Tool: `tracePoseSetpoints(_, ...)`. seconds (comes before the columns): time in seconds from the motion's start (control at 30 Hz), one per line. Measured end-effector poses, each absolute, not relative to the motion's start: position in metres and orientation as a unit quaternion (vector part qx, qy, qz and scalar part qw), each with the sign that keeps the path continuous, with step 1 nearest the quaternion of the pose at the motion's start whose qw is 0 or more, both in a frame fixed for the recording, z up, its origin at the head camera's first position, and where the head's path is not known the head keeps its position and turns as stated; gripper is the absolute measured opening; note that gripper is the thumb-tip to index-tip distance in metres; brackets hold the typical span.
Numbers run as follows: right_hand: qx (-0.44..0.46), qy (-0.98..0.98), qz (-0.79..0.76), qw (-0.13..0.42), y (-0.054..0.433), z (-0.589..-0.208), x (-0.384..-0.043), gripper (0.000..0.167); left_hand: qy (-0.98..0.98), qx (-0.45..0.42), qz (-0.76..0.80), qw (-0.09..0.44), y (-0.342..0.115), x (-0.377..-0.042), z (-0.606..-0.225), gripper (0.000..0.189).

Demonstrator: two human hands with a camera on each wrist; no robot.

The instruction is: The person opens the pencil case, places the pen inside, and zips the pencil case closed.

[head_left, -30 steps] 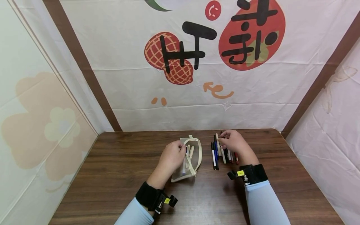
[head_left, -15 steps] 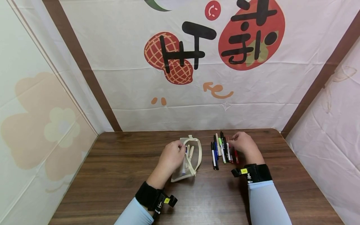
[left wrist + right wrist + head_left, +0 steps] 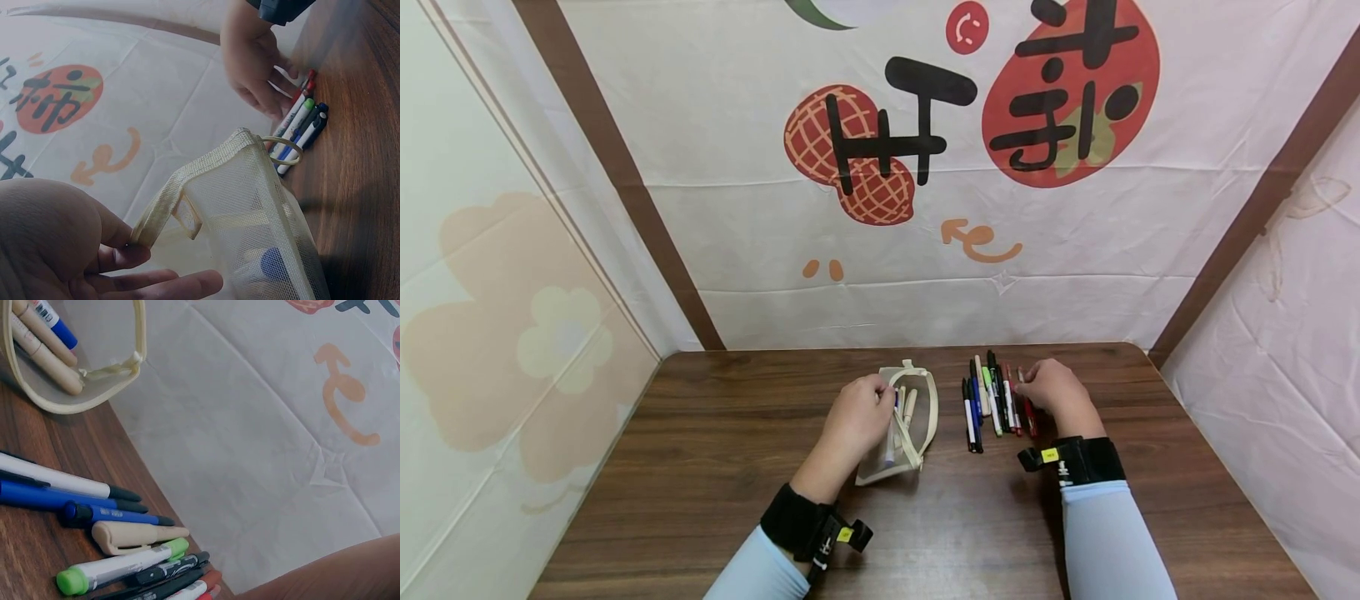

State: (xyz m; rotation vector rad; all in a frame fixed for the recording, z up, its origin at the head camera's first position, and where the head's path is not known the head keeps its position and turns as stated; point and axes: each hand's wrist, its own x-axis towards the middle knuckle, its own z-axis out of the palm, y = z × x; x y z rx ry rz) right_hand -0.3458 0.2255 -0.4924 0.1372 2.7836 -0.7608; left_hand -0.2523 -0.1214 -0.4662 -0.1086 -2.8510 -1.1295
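My left hand [image 3: 859, 412] pinches the zippered rim of a cream mesh pencil pouch [image 3: 219, 150] between thumb and finger. The pouch lies with its mouth held open toward the pens; beige markers [image 3: 47, 359] and a blue-capped marker [image 3: 62, 331] are inside. To the right, my right hand [image 3: 1054, 392] has its thumb and fingertip on the upper end of a red pen [image 3: 1030, 417], the rightmost in a row. Beside it lie a green-capped marker [image 3: 119, 565], a beige marker [image 3: 134, 536], blue pens [image 3: 56, 497] and several black and white ones.
Pens and pouch rest on a brown wooden table [image 3: 700, 483], near its back edge. A printed white cloth [image 3: 737, 250] hangs directly behind, and more cloth [image 3: 1285, 350] closes off both sides. Each wrist wears a black strap with a camera [image 3: 1063, 462].
My right hand has moved right across the pens, from the black and green ones to the red pen at the end, uncovering the row. My left hand and the pouch stay put.
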Motion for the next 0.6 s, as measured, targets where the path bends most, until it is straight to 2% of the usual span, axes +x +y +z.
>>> tracePoseSetpoints(0.23,0.041,0.960,-0.251,0.119,0.2264,-0.4949,-0.3459,0.025,-0.929,-0.036,-0.368,0.038,-0.1213,-0.2522,-0.4658,0.028)
tracePoseSetpoints(0.6,0.044,0.965,-0.236,0.107,0.2244,-0.4978,-0.3446,0.025,-0.928,-0.035,-0.370,0.030,-0.1213,-0.2517,-0.4650,0.028)
